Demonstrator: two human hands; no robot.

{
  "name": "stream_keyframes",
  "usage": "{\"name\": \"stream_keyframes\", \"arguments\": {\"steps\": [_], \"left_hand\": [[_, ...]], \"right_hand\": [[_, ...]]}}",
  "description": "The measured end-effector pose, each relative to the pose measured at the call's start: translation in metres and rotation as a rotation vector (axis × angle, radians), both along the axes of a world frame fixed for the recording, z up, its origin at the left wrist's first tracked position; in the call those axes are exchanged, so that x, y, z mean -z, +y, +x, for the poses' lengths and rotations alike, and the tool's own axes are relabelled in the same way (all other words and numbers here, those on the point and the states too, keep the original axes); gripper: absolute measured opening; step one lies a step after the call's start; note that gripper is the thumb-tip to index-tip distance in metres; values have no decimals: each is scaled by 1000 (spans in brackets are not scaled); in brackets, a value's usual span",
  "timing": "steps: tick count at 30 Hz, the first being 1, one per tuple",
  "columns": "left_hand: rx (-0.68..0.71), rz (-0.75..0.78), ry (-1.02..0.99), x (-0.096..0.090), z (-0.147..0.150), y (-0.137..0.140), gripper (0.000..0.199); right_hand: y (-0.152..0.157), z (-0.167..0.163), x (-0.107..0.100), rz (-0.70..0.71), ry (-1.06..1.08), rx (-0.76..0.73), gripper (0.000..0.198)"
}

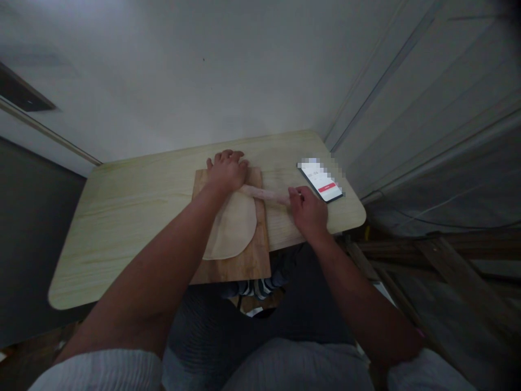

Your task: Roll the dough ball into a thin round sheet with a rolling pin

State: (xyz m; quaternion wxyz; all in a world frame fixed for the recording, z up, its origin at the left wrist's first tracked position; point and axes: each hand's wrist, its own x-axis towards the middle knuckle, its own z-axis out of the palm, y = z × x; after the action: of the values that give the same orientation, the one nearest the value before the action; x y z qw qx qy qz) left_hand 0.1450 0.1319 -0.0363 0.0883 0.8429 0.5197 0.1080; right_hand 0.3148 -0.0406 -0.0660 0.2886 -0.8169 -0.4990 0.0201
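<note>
A thin pale sheet of rolled dough (235, 231) lies flat on a wooden board (256, 263), its near edge rounded. Across the dough's far part runs a slim light rolling pin (266, 194), sticking out past the board's right side. My right hand (310, 213) is closed round the pin's right end, beyond the board. At the board's far edge, my left hand (228, 171) has its fingers spread forward. Its palm and wrist cover the pin's left end, so the contact there is hidden. My left forearm hides the dough's left side.
The board's near end overhangs the front edge of a light wood-grain table (122, 217). A phone (330, 194) with a lit screen lies beyond my right hand. A white wall (183, 81) stands behind the table. Wooden framework (431, 252) is at the right.
</note>
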Motion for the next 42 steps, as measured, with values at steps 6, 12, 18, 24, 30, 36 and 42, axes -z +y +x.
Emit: {"name": "stream_keyframes", "arguments": {"steps": [6, 12, 18, 24, 30, 36, 42], "left_hand": [[19, 24, 10, 2, 1, 0, 50], [56, 58, 22, -2, -11, -18, 48], [110, 90, 66, -2, -34, -40, 50], [88, 117, 41, 6, -66, -73, 54], [62, 116, 10, 8, -93, -107, 58], [44, 122, 6, 3, -110, -123, 51], [27, 184, -187, -13, -107, -107, 42]], "right_hand": [[-1, 0, -2, -42, -50, -13, 51], [-15, -7, -4, -65, -120, -69, 50], [-44, -26, -5, -44, -128, -125, 42], [-77, -49, -3, 5, -115, -195, 40], [-94, -64, -4, 18, -121, -220, 37], [-95, -62, -4, 23, -42, -252, 33], [-94, -51, -1, 68, 91, -457, 30]]}}
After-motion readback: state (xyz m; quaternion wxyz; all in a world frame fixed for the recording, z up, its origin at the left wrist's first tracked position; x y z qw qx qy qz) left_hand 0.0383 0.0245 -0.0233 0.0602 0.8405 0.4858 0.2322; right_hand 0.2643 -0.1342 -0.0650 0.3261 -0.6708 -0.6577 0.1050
